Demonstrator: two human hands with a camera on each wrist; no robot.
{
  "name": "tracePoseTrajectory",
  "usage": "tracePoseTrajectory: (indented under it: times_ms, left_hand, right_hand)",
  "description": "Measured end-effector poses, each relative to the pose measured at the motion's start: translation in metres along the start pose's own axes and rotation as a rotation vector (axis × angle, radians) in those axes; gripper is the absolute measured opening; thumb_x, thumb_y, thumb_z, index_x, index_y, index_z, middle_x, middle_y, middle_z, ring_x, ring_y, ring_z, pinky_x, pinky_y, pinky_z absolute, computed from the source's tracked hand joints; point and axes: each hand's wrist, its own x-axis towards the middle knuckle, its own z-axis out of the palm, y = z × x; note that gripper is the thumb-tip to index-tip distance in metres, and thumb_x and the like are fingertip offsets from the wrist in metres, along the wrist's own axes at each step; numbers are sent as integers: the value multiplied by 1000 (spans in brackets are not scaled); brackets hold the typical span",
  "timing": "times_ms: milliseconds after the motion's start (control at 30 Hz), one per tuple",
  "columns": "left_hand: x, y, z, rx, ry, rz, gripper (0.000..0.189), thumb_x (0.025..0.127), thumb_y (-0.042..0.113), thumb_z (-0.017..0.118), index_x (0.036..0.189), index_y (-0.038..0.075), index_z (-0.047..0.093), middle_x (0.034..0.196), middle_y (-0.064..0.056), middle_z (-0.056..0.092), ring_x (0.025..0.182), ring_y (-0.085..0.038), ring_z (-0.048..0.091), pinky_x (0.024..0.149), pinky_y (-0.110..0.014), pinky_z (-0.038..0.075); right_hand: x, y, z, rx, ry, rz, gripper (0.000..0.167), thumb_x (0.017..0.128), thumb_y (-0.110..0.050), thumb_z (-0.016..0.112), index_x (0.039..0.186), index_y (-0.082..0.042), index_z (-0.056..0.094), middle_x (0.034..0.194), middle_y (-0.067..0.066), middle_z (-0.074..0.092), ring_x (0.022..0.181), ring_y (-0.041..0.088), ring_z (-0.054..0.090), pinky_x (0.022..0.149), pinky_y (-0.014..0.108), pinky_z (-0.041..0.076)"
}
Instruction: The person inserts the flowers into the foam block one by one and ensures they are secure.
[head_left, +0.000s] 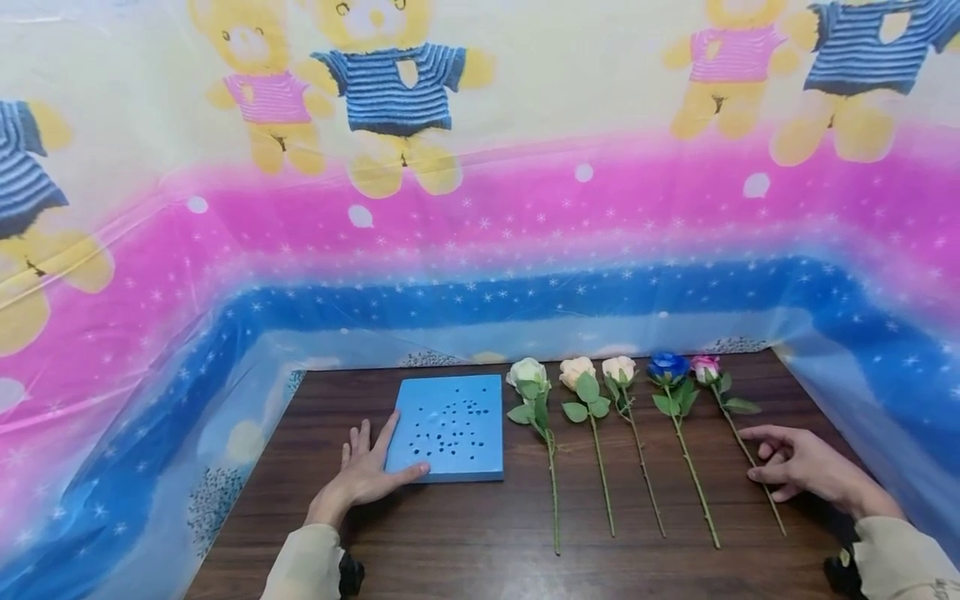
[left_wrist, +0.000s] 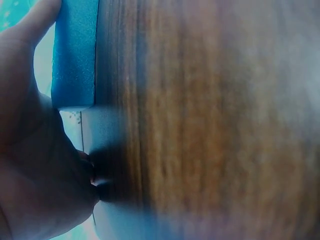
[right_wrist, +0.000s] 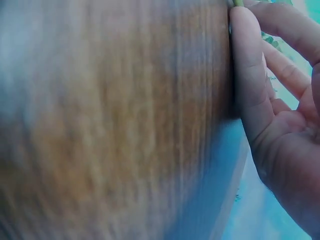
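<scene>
In the head view a light blue foam block (head_left: pixel 450 429) with many small holes lies on the table. My left hand (head_left: pixel 367 467) rests spread against it, index finger along the left edge and thumb at the front edge. The left wrist view shows the thumb by the blue block (left_wrist: pixel 75 55). At the far right lies a pink rose (head_left: pixel 706 368) on a green stem. My right hand (head_left: pixel 806 468) is at this stem, its index finger and thumb apart and touching or nearly touching it. A bit of green stem (right_wrist: pixel 238 2) shows at the thumb tip in the right wrist view.
Between block and pink rose lie a pale green-white rose (head_left: pixel 528 374), a peach rose (head_left: pixel 577 372), a cream rose (head_left: pixel 618 368) and a blue rose (head_left: pixel 667 365), stems toward me. A bear-printed cloth (head_left: pixel 525 242) hangs behind the dark wooden table (head_left: pixel 465 542).
</scene>
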Motion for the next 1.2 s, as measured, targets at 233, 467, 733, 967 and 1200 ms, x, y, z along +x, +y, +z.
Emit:
tracePoseTrajectory:
  times_ms: [233, 467, 733, 967, 1200]
  left_hand:
    - [0, -1, 1, -10, 25, 19, 123, 95, 71, 76, 181, 16, 9, 178, -42, -9, 164, -65, -15, 130, -79, -5]
    - [1, -2, 0, -13, 1, 12, 121, 95, 73, 74, 182, 20, 8, 179, -39, -12, 165, -62, -16, 131, -77, -6]
    - [1, -3, 0, -18, -2, 8, 121, 95, 73, 75, 182, 20, 9, 179, -39, -12, 165, -62, -16, 130, -77, -6]
    - [1, -5, 1, -55, 12, 15, 124, 93, 73, 77, 182, 19, 9, 179, -40, -12, 165, -62, -17, 130, -77, -8]
    - [1, -3, -1, -52, 7, 8, 124, 93, 73, 77, 181, 19, 9, 179, -40, -11, 165, -61, -16, 130, -78, -6]
  right_hand:
    - [-4, -2, 1, 2, 2, -14, 75, 99, -9, 85, 162, 6, 48, 116, 18, 51, 90, 24, 70, 70, 50, 68]
    - [-5, 2, -2, 24, -18, -28, 74, 105, -10, 78, 167, 4, 40, 118, 20, 51, 100, 27, 75, 72, 51, 68]
    - [-7, -1, -1, 67, 35, -26, 67, 104, -12, 81, 161, -8, 46, 122, 21, 54, 95, 29, 73, 76, 53, 69]
    - [-9, -15, 0, 111, 72, -81, 60, 107, -8, 75, 157, -10, 41, 118, 18, 55, 97, 29, 76, 77, 57, 68]
    - [-11, -29, 2, 130, 98, -176, 53, 108, 0, 69, 150, -11, 39, 112, 12, 56, 97, 30, 76, 73, 59, 68]
